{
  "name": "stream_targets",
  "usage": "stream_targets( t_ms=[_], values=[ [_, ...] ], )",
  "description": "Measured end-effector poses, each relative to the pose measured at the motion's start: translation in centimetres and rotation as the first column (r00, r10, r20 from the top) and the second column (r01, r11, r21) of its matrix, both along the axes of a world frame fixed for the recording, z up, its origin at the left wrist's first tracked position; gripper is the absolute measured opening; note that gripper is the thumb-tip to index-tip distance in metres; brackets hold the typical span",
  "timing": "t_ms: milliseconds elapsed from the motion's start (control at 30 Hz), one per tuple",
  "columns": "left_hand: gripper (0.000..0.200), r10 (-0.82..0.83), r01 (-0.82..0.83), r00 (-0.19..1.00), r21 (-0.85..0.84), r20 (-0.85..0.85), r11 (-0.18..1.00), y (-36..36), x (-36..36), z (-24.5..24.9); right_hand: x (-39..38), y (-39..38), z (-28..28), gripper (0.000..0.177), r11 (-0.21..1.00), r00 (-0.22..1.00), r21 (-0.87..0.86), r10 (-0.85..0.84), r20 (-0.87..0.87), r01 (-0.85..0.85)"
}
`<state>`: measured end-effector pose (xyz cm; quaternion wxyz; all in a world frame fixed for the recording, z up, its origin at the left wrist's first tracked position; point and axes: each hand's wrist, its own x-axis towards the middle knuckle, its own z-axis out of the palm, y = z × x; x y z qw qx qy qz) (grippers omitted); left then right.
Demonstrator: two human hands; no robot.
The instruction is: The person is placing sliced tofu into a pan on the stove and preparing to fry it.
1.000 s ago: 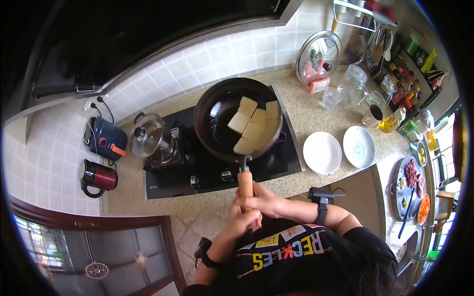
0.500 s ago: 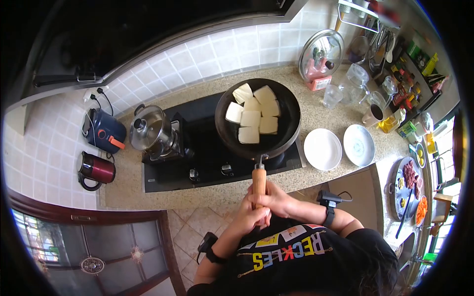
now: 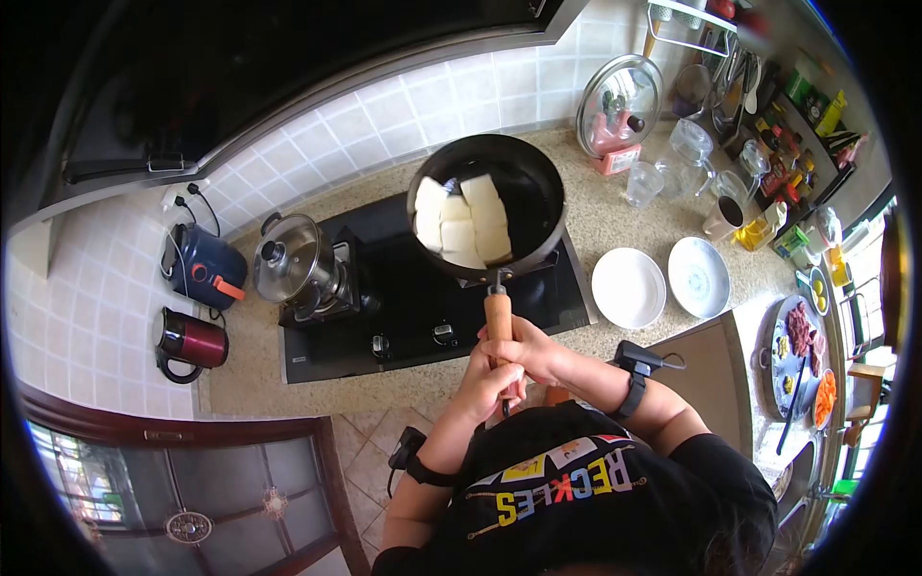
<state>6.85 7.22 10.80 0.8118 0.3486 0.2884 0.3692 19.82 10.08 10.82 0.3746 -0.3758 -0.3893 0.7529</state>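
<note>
A dark frying pan (image 3: 538, 182) with a wooden handle (image 3: 497, 315) is held above the black gas hob (image 3: 408, 331), its rim tipped to one side. Several pale tofu slices (image 3: 458, 233) lie bunched in the left part of the pan. Both hands are wrapped round the handle. My left hand (image 3: 483, 389) grips near its end, and my right hand (image 3: 526, 350) closes on it a little closer to the pan. The fingers of the two hands overlap.
Left of the pan, a lidded steel pot (image 3: 291, 254) sits on the other burner. A blue appliance (image 3: 204, 264) and red kettle (image 3: 195, 338) stand beyond. At right are a white plate (image 3: 628, 288), a patterned plate (image 3: 699, 278), a glass lid (image 3: 619, 106) and a tray of meat (image 3: 783, 360).
The pan has moved slightly up and left and is tipped more. The tofu slices have slid together toward its left side. Both hands have shifted upward with the handle.
</note>
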Motion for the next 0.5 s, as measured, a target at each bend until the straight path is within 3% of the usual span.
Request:
stream_targets(
  t_ms=[100, 167, 233, 300, 333, 500],
  values=[
    [0.035, -0.074, 0.074, 0.996, 0.004, 0.045, 0.997, -1.5, -0.2, 0.5, 0.4, -2.2, 0.5, 0.042, 1.0, 1.0, -0.001, -0.014, 0.01, 0.014],
    [0.034, -0.018, 0.018, 1.0, -0.001, -0.022, 1.0, -3.2, -0.4, 1.2, 0.4, -3.9, 1.9, 0.042, 0.994, 0.999, -0.099, 0.037, -0.033, -0.04],
    [0.035, -0.047, 0.046, 0.998, -0.005, -0.05, 0.999, -4.3, -1.6, 1.4, -0.3, -5.2, 1.5, 0.043, 0.996, 0.995, -0.071, 0.049, -0.092, -0.056],
    [0.057, -0.092, 0.083, 0.988, -0.073, -0.125, 0.994, -5.0, -2.8, 2.7, -1.5, -5.7, 1.4, 0.043, 0.999, 0.991, -0.017, 0.048, -0.125, -0.051],
    [0.042, -0.025, 0.022, 0.987, -0.017, -0.162, 1.0, -5.1, -2.9, 3.4, -1.9, -5.5, 1.5, 0.043, 0.997, 0.99, -0.003, 0.076, -0.115, -0.077],
    [0.036, 0.01, -0.009, 0.994, 0.007, -0.107, 1.0, -2.5, -3.1, 1.7, -2.7, -2.2, 0.4, 0.048, 0.997, 0.996, 0.051, 0.065, -0.054, -0.062]
  ],
)
